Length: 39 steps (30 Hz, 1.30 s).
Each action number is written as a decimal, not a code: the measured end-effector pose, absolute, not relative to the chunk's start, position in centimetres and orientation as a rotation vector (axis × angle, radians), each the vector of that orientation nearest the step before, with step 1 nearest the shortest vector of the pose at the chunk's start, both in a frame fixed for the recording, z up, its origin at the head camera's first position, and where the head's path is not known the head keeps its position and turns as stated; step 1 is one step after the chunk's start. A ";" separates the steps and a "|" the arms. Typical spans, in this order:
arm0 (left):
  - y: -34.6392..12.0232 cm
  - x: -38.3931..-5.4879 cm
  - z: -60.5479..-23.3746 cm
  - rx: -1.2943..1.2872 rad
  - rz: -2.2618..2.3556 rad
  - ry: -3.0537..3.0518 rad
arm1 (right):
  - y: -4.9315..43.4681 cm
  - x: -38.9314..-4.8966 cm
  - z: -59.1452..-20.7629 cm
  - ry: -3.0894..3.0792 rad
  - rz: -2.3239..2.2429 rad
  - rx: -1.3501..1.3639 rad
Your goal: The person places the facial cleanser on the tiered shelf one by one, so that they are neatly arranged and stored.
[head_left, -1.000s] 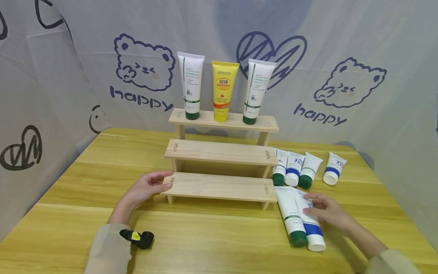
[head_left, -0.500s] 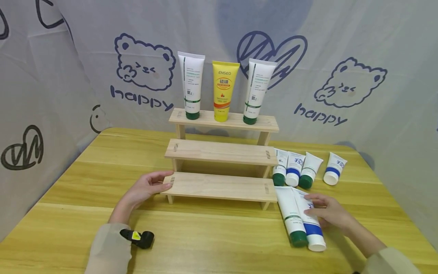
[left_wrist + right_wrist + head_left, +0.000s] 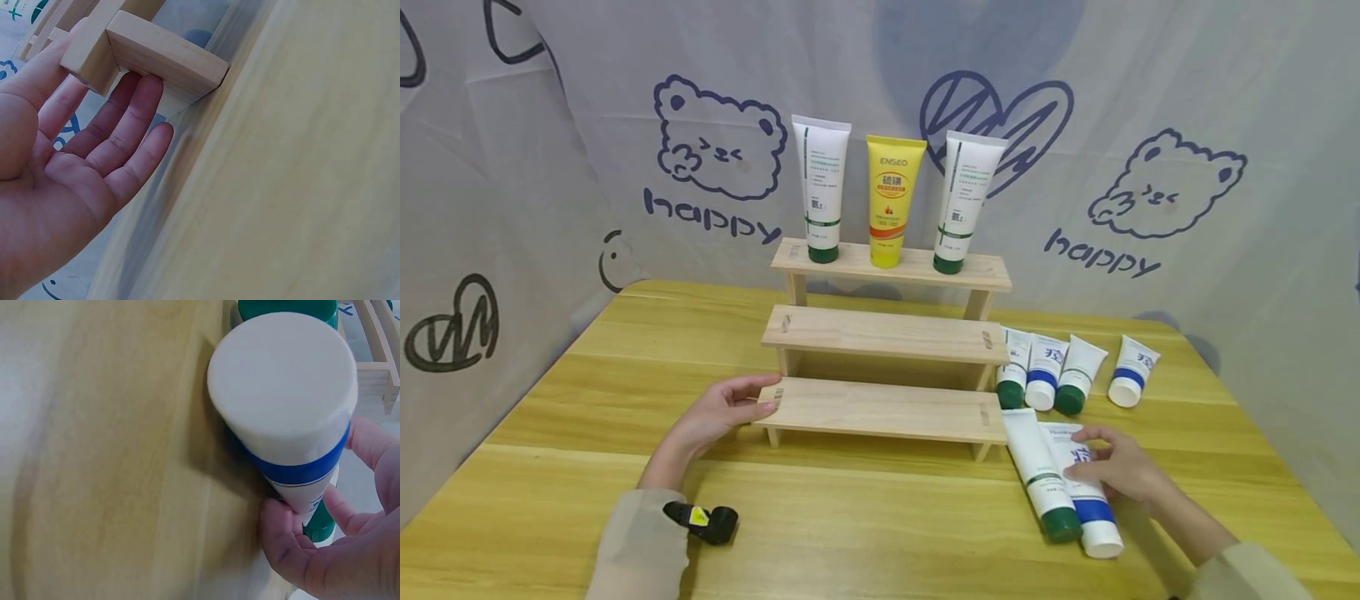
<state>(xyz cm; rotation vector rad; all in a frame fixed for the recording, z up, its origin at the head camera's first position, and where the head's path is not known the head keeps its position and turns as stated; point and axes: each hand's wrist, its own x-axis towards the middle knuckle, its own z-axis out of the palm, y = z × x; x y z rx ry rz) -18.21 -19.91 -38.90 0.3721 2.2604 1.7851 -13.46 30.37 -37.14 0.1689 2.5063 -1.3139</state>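
A three-step wooden display stand [image 3: 880, 408] is in the middle of the table. My left hand [image 3: 722, 412] grips the left end of its lowest shelf, thumb at the front corner; in the left wrist view the other fingers [image 3: 137, 119] lie loosely under the board beside the leg. On the right, my right hand [image 3: 1116, 467] holds a white squeeze tube with a blue band [image 3: 1082, 483] between thumb and fingers, its white cap [image 3: 281, 369] pointing at the right wrist camera. A white tube with a green cap [image 3: 1041, 475] lies against it on the left.
On the top shelf stand a yellow tube [image 3: 891, 200] and two white green-capped tubes, one on each side. Several smaller tubes [image 3: 1043, 371] lie behind the right hand, with one blue-banded tube [image 3: 1133, 371] farther right. A patterned cloth [image 3: 850, 67] hangs behind.
My right hand has turned the blue-banded tube so that more of its label shows, and shifted it slightly toward me. The green-capped tube beside it moved a little too. My left hand stays put.
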 end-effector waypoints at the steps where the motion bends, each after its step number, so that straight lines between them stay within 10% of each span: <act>1: -19.9 -18.2 -38.9 0.371 1.785 2.261 | 30.3 -13.5 -37.2 2.508 -1.315 0.177; 39: -19.8 -18.3 -38.8 0.360 1.800 2.242 | 31.1 -14.8 -34.0 2.578 -1.452 0.129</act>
